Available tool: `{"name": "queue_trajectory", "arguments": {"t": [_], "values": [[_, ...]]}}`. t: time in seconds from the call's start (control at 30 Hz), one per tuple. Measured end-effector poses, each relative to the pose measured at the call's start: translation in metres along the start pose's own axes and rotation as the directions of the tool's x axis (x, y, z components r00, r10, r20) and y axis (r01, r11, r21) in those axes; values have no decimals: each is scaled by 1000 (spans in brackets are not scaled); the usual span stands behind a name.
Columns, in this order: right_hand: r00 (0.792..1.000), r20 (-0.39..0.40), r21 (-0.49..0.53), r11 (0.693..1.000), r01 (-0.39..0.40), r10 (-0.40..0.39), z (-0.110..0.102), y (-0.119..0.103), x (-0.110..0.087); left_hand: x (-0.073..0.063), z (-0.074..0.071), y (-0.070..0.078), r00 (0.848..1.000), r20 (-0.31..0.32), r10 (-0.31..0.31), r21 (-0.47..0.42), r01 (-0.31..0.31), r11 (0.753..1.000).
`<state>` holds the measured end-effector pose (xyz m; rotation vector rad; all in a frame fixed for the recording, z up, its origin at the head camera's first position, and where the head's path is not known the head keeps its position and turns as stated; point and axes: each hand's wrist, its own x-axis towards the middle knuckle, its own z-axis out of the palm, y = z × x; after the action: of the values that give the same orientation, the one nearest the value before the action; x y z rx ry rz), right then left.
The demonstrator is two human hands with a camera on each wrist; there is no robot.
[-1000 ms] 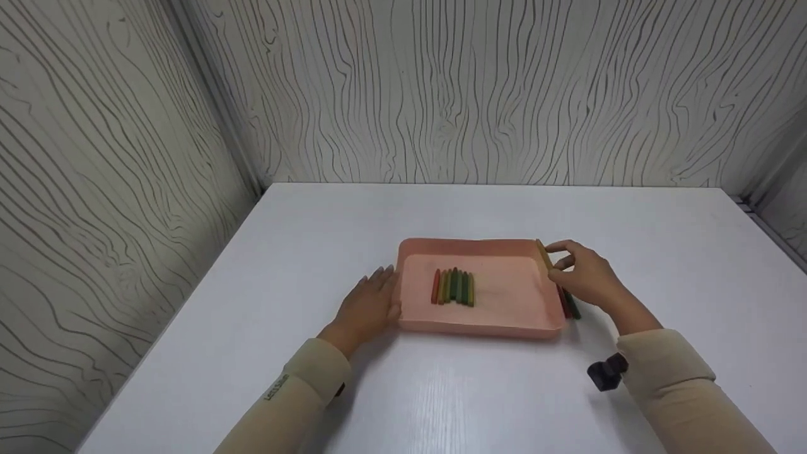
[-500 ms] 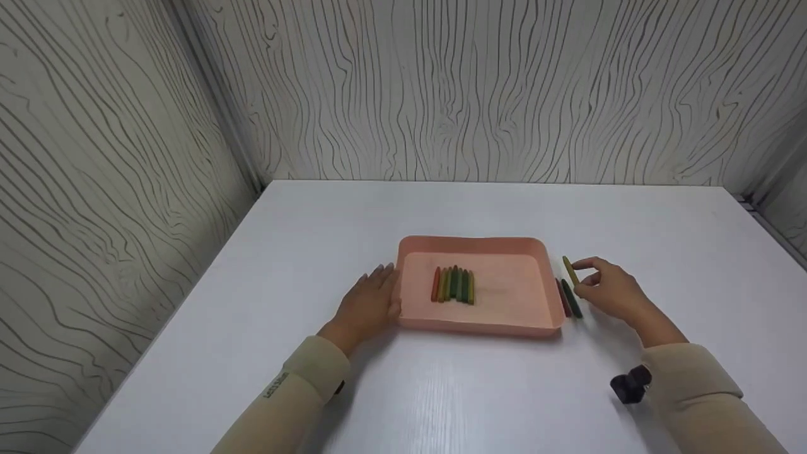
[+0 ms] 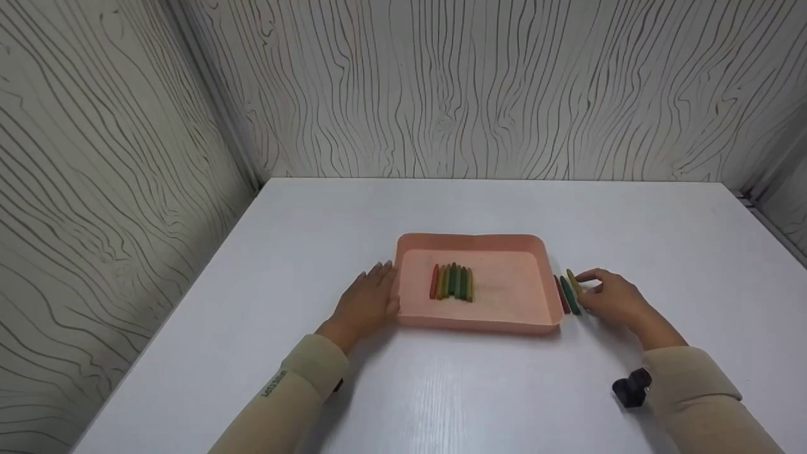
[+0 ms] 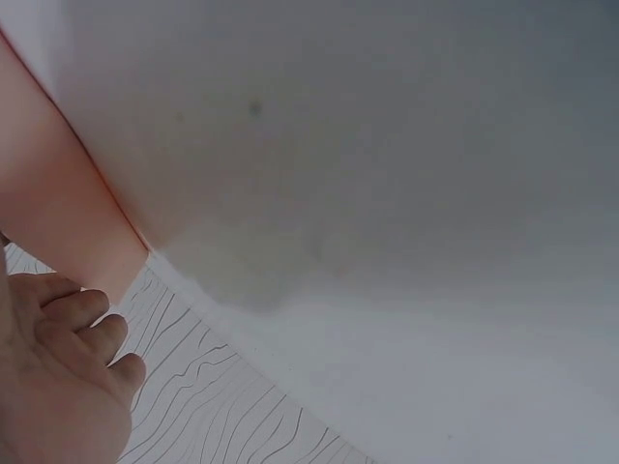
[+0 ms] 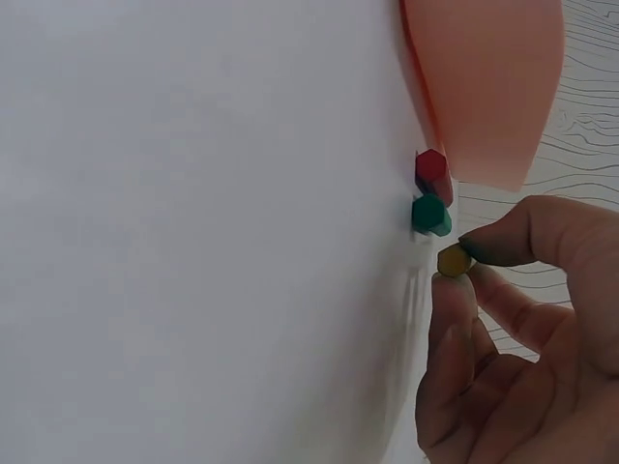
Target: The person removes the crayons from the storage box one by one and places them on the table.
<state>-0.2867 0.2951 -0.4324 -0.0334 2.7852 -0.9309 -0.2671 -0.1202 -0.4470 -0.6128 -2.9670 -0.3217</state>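
My right hand (image 3: pixel 615 299) pinches a yellow crayon (image 5: pixel 454 259) between thumb and fingertips, close over the table right of the pink tray (image 3: pixel 479 328). Beside it lie a green crayon (image 3: pixel 570 295) and, nearer the tray wall, a red crayon (image 5: pixel 431 166); both show their hexagonal ends in the right wrist view. My left hand (image 3: pixel 365 301) rests at the tray's left side with fingers extended along the wall. Inside the tray, left of its middle, a row of several crayons (image 3: pixel 451 282) lies side by side: red at the left end, then yellowish and green ones.
The white table (image 3: pixel 466 391) runs back to a wood-grain patterned wall (image 3: pixel 441 88), with another patterned panel (image 3: pixel 94 189) on the left. A black wrist camera (image 3: pixel 630 389) hangs below the right sleeve.
The right hand has carried the yellow crayon from the tray's right rim outward and down, to beside the green crayon. The left hand has stayed at the tray.
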Motion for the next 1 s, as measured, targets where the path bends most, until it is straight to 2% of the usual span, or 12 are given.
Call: {"name": "queue_trajectory", "arguments": {"t": [0.57, 0.77, 1.0], "values": [[999, 25, -34, 999, -33, 34, 3, -1, -2, 2, -1, 1, 999, 35, -22, -20, 23, 1000], [1000, 16, -42, 999, -20, 21, 2, -1, -4, 1, -2, 2, 998, 50, -37, -15, 38, 999], [1000, 5, -76, 997, -9, 9, -4, 0, -7, 2, 0, 0, 999, 40, -26, 1, 26, 1000]]}}
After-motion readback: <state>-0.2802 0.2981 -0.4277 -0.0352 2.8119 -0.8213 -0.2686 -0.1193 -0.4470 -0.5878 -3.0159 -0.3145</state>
